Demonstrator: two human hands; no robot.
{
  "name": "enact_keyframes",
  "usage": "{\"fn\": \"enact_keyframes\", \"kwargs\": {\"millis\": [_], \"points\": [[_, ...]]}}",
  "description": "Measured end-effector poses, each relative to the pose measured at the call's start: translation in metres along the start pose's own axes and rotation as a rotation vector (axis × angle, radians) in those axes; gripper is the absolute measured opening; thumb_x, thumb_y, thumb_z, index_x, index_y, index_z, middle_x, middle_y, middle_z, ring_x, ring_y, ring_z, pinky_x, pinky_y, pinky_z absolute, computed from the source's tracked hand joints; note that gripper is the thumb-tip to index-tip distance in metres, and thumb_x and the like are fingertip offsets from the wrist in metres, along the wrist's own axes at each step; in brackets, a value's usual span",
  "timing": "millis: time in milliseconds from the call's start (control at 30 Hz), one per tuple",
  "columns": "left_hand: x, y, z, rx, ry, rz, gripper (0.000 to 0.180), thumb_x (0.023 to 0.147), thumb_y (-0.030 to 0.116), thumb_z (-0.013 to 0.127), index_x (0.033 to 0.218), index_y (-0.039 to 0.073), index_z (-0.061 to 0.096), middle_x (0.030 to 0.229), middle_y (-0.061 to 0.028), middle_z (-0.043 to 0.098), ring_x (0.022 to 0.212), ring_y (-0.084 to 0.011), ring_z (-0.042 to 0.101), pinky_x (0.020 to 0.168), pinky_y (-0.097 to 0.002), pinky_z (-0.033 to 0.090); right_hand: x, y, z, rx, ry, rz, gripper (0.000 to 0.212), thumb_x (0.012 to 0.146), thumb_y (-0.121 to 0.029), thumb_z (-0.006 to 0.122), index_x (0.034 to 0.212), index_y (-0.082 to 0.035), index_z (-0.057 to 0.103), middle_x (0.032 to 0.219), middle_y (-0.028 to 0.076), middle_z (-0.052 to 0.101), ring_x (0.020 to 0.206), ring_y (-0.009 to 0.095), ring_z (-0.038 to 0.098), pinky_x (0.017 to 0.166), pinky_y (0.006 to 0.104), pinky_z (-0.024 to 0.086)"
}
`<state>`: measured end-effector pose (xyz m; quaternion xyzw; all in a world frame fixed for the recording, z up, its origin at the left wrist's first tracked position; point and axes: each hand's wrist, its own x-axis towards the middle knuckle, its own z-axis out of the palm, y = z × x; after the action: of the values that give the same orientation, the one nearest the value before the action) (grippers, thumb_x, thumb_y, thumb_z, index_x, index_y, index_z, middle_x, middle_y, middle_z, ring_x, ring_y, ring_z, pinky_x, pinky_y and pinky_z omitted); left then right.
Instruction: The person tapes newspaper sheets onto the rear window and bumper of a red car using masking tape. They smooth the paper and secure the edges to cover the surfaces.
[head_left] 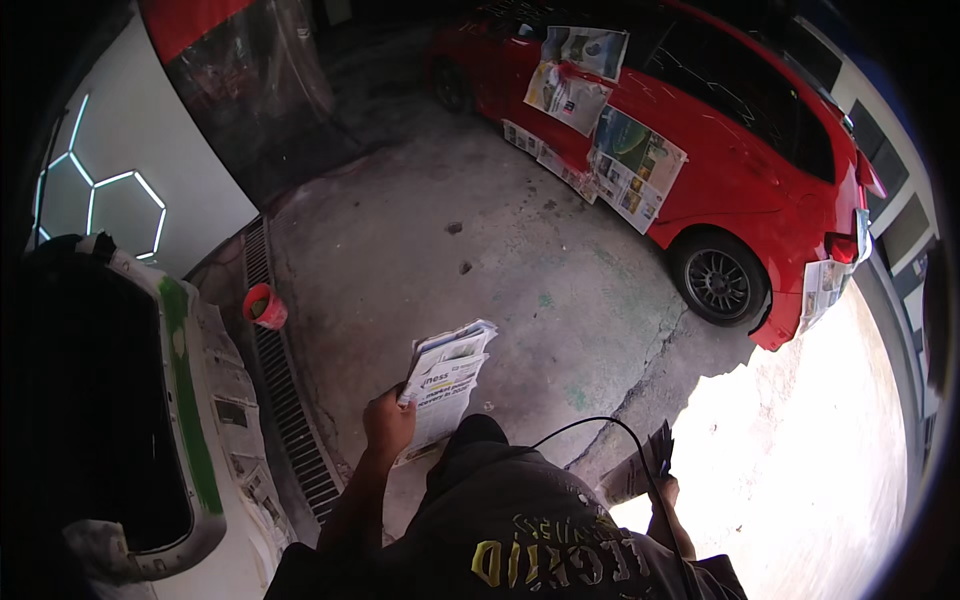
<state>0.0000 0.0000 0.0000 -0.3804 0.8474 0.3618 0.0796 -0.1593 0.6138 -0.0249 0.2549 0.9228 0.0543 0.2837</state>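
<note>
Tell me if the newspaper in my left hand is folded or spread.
Folded: the newspaper in your left hand makes a narrow bundle with layered edges.

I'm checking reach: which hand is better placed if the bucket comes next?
Left, probably: the left hand is nearer the red bucket, though holding folded newspapers. The right hand is farther, holding paper too.

The concrete floor [400, 270] carries a red car [728, 190] and bucket [271, 318].

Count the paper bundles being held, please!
2: a newspaper stack in the left hand, and a shadowed paper bundle in the right hand.
</note>
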Motion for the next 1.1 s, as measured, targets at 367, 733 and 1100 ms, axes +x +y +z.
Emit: {"fn": "enact_keyframes", "kwargs": {"millis": [367, 733, 1100], "points": [[0.492, 0.271, 0.271, -0.538, -0.116, 0.064, 0.028, 0.087, -0.002, 0.082, 0.112, -0.010, 0.073, 0.105, -0.0191, 0.080, 0.095, -0.0252, 0.078, 0.086, -0.0364, 0.058, 0.439, -0.175, -0.159, 0.660, 0.203, 0.186, 0.046, 0.083, -0.027, 0.082, 0.120, -0.002, 0.075, 0.112, 0.024, 0.079, 0.113, 0.043, 0.074, 0.097, 0.0485, 0.056], [0.954, 0.820, 0.332, -0.718, -0.088, 0.610, 0.019, 0.094, 0.002, 0.078, 0.110, -0.009, 0.075, 0.103, -0.0114, 0.080, 0.091, -0.0153, 0.073, 0.085, -0.0328, 0.056, 0.568, -0.166, -0.143, 0.725, 0.352, 0.720, 0.030, 0.075, -0.021, 0.079, 0.094, 0.002, 0.076, 0.085, 0.019, 0.077, 0.078, 0.033, 0.077, 0.075, 0.0445, 0.059], [1.187, 1.368, 0.335, 0.106, -0.054, 1.256, 0.042, 0.086, 0.006, 0.081, 0.126, -0.005, 0.070, 0.110, -0.0177, 0.078, 0.096, -0.0224, 0.077, 0.088, -0.0395, 0.061, 0.848, -0.255, -0.461, 0.892, 0.262, 0.445, 0.020, 0.075, -0.008, 0.078, 0.092, 0.002, 0.076, 0.071, 0.006, 0.071, 0.062, 0.015, 0.066, 0.057, 0.0337, 0.050]]}}
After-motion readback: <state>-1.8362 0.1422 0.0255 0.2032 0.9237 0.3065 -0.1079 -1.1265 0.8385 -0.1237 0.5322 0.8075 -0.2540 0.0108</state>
